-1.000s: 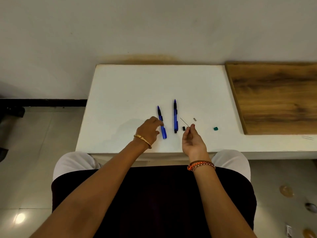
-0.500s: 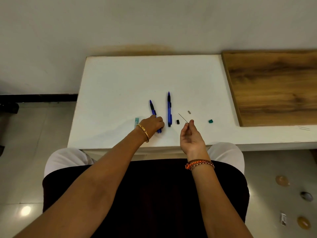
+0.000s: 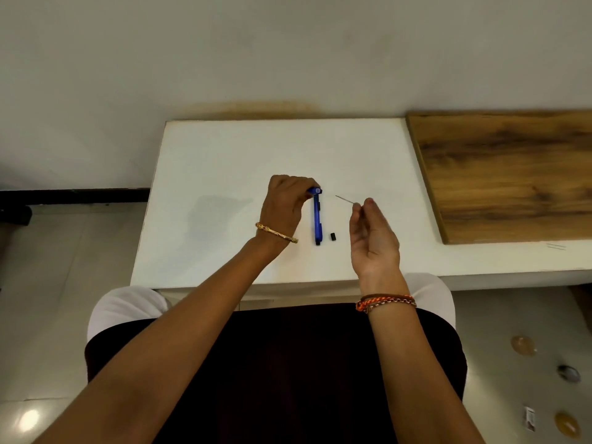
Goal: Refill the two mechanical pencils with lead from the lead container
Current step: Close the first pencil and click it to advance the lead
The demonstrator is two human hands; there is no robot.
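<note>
My left hand point(image 3: 286, 203) is closed around one blue mechanical pencil point(image 3: 314, 190), raised off the white table point(image 3: 224, 161); only the pencil's end pokes out past my fingers, pointing right. The second blue pencil point(image 3: 317, 221) lies lengthwise on the table just right of that hand. My right hand point(image 3: 373, 235) pinches a thin grey lead point(image 3: 343, 199) between thumb and fingertips, its free tip aimed left at the held pencil with a small gap between them. A small black cap point(image 3: 333, 236) rests beside the lying pencil. The lead container is not visible.
A wooden board point(image 3: 512, 174) covers the table's right part. A wall runs right behind the table. My lap in dark cloth lies under the front edge. A few small objects sit on the tiled floor point(image 3: 525, 346) at the lower right.
My left hand has picked up the left pencil and lifted it off the table. My right hand has risen with the lead toward the pencil's end. The view has shifted.
</note>
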